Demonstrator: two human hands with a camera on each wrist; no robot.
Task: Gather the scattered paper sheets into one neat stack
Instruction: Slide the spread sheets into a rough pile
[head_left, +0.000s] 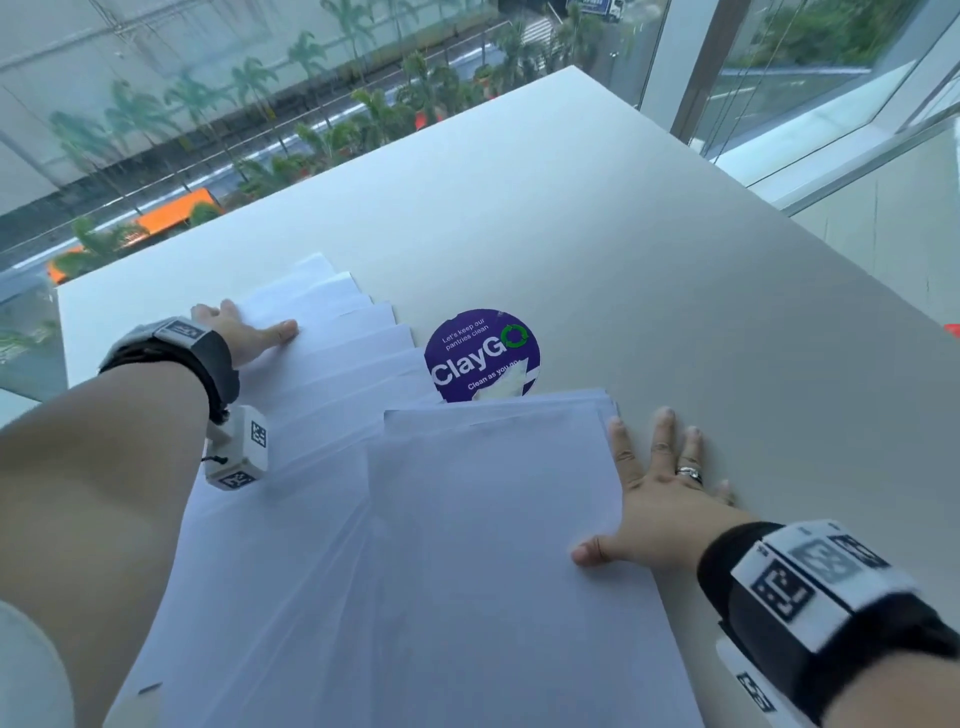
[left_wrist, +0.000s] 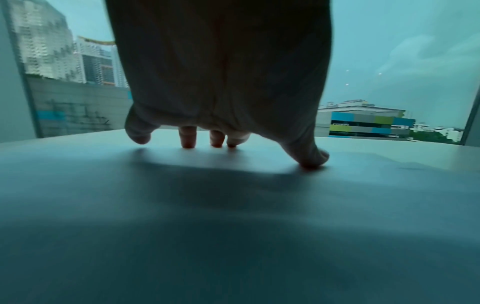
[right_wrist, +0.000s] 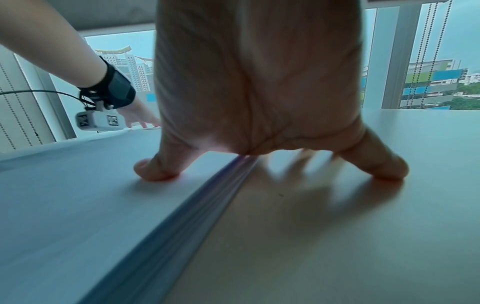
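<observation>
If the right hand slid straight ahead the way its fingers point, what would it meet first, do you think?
Nothing, as far as the head view shows: the right hand points along bare table beside the paper sheets; the purple sticker lies off to its left.

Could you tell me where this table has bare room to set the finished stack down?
Bare table runs beyond the purple sticker and right hand. The near left is crowded with fanned sheets.

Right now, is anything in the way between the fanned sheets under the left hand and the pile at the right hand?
Nothing visible blocks them. The fanned sheets overlap in an unbroken run down to the pile. The purple sticker lies flat on the table beside them, partly covered by the pile's far edge.
</observation>
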